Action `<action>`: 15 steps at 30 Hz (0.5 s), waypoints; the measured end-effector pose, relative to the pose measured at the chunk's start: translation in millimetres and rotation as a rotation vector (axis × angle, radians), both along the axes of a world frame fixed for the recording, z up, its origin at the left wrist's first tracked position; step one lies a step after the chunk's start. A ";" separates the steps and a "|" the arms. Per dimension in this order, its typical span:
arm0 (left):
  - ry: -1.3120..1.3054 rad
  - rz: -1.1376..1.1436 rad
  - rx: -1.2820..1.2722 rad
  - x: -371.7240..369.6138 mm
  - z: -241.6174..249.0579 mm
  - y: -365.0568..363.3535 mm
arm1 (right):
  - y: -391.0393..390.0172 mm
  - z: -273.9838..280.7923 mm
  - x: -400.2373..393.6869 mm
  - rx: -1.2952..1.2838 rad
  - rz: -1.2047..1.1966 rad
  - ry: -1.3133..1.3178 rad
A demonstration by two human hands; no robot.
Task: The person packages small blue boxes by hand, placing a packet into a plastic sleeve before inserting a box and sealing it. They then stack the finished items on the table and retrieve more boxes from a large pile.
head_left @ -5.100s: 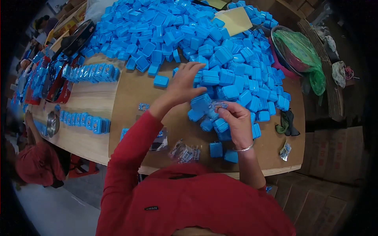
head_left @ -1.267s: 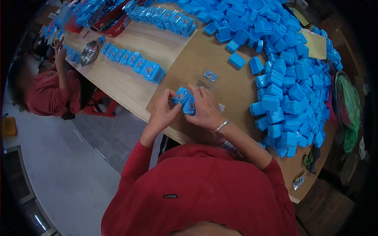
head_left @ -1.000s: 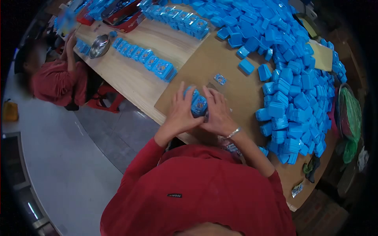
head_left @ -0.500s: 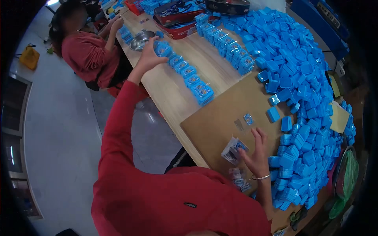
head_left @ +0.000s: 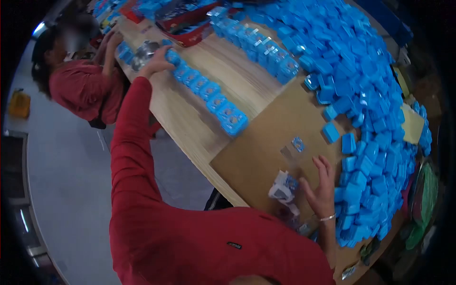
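Note:
My left hand (head_left: 159,61) is stretched out to the far end of a row of small blue plastic boxes (head_left: 209,90) with printed stickers on their tops. Its fingers are round the end blue box (head_left: 172,57), partly hiding it. Low over a brown board, my right hand (head_left: 321,189) has its fingers apart and holds nothing. Just left of that hand lies a small pile of stickers and clear film (head_left: 283,186). A single printed sticker (head_left: 298,144) lies farther up the brown board (head_left: 256,156).
A big heap of blue boxes (head_left: 370,118) covers the right side. Stacked blue boxes (head_left: 266,50) form a second row. Near my left hand is a metal bowl (head_left: 144,54); a red tray (head_left: 185,28) stands behind. A co-worker (head_left: 85,85) sits at the table's left edge.
The view has shifted, so the table's far end sits farther left. My left hand stays at the end of the box row, its fingers closer together. My right hand remains open beside the stickers.

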State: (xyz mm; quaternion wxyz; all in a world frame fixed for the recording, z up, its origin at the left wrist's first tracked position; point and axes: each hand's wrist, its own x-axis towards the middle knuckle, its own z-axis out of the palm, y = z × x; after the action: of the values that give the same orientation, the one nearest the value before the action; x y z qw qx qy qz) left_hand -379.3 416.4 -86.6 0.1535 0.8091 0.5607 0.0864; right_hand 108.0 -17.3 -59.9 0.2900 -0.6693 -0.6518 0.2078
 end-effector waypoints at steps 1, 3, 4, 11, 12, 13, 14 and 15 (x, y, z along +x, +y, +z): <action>-0.052 -0.107 0.095 -4.4 -4.5 1.6 | 0.0 0.3 4.5 0.010 -0.042 0.004; -0.082 -0.123 0.071 -21.5 -22.5 24.2 | 0.4 2.4 14.3 0.001 -0.101 -0.030; -0.204 -0.092 -0.106 -0.7 -2.9 5.6 | -3.6 -2.0 21.4 -0.063 -0.125 -0.018; -0.309 0.043 -0.313 0.8 -0.9 14.8 | -20.8 -37.7 3.5 -0.128 -0.083 -0.071; -0.257 0.027 -0.260 1.8 0.3 12.9 | -19.7 -47.1 0.2 -0.085 -0.077 -0.110; -0.208 0.010 -0.202 3.1 2.0 12.1 | -19.6 -52.2 1.2 -0.106 -0.048 -0.081; -0.164 -0.004 -0.141 4.4 3.6 10.7 | -18.7 -55.4 3.8 -0.125 -0.015 -0.056; -0.189 0.001 -0.014 8.8 7.2 6.5 | -19.5 -56.4 6.1 -0.148 0.020 -0.029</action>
State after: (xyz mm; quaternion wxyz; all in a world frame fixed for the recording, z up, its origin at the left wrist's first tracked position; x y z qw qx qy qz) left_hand -370.5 422.9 -79.4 0.2110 0.7960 0.5448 0.1584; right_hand 114.1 -36.9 -116.3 0.2283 -0.6854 -0.6452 0.2485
